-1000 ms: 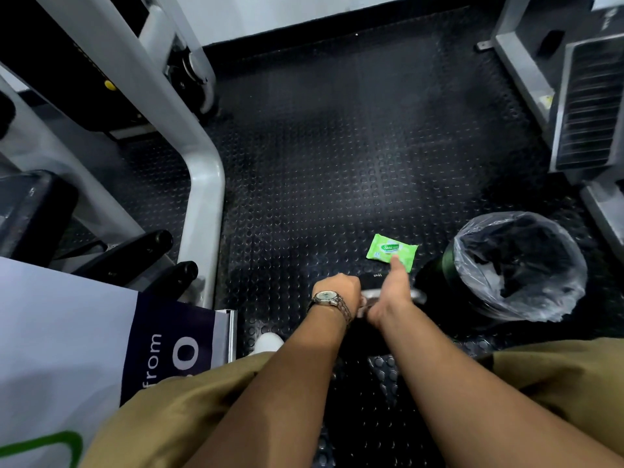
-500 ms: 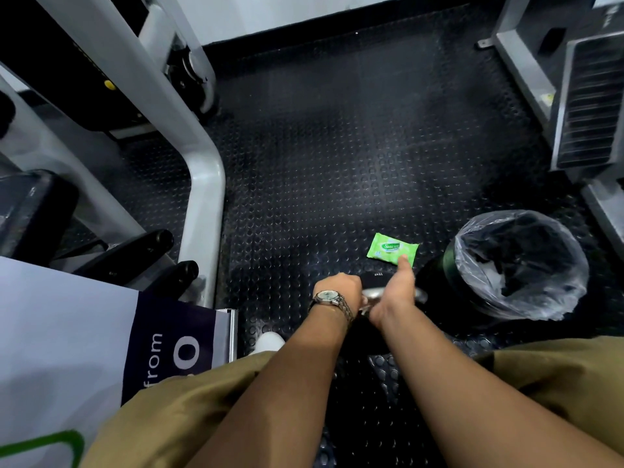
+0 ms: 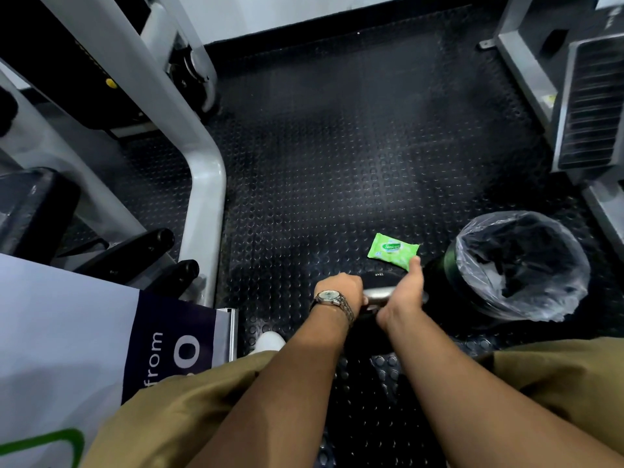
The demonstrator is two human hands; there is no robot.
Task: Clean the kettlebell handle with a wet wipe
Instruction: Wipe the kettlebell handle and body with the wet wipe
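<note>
Kettlebell (image 3: 381,276) on a black studded rubber floor (image 3: 337,163), seen from above between the person's knees. Its dark body is largely hidden under the two forearms. Only the far edge, which bears small white lettering, and the grey metal kettlebell handle (image 3: 378,293) show.

The left hand (image 3: 341,287) is closed round the left end of the handle, knuckles up. A metal wristwatch (image 3: 329,297) sits on that wrist. The right hand (image 3: 403,292) wraps the right part of the handle; its thumb sticks out straight, pointing away from the body. Its fingers are hidden beneath the palm. Whether either hand also has a wipe under it cannot be told.

A green wet-wipe pack (image 3: 393,249) lies flat on the floor just beyond the kettlebell, and the tip of the right thumb overlaps its near corner in this view. To the right of the pack stands a round dark bin (image 3: 439,268) lined with a clear plastic liner (image 3: 479,251), close beside the right hand.

At left are a white tubular machine frame (image 3: 206,197), a banner (image 3: 67,332) printed with the word "from", and the toe of a white shoe (image 3: 268,341). Olive trousers (image 3: 169,410) fill the lower corners.
</note>
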